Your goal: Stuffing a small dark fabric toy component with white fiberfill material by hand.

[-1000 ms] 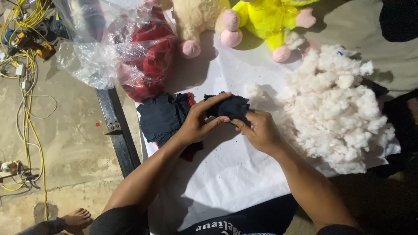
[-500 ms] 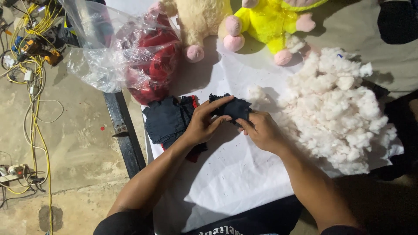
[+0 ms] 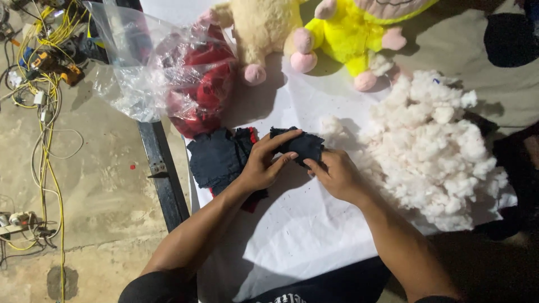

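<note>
Two hands meet over a small dark navy fabric piece (image 3: 300, 145) near the middle of the white-covered desk (image 3: 314, 235). The left hand (image 3: 263, 165) pinches the piece's near-left edge, index finger stretched along its top; the right hand (image 3: 336, 173) grips its lower right edge with clenched fingers (image 3: 314, 166). Compared with half a second ago, both hands hold the same grip on the same piece, which stays in the same place on the sheet; only the view has drifted a little, so the toys sit lower in the picture.

Just left of the left hand lies a pile of dark blue fabric pieces (image 3: 216, 160) with a red edge showing beneath, partly hidden by the wrist. To the right, close beside the right hand, spreads a big heap of white stuffing (image 3: 438, 151). Beyond the hands lie a cream plush toy (image 3: 258, 31) and a yellow plush toy (image 3: 348, 39), and a clear plastic bag (image 3: 168, 73) holding red cloth. Yellow cables (image 3: 45, 101) trail over the concrete floor (image 3: 95, 185) on the left.
</note>
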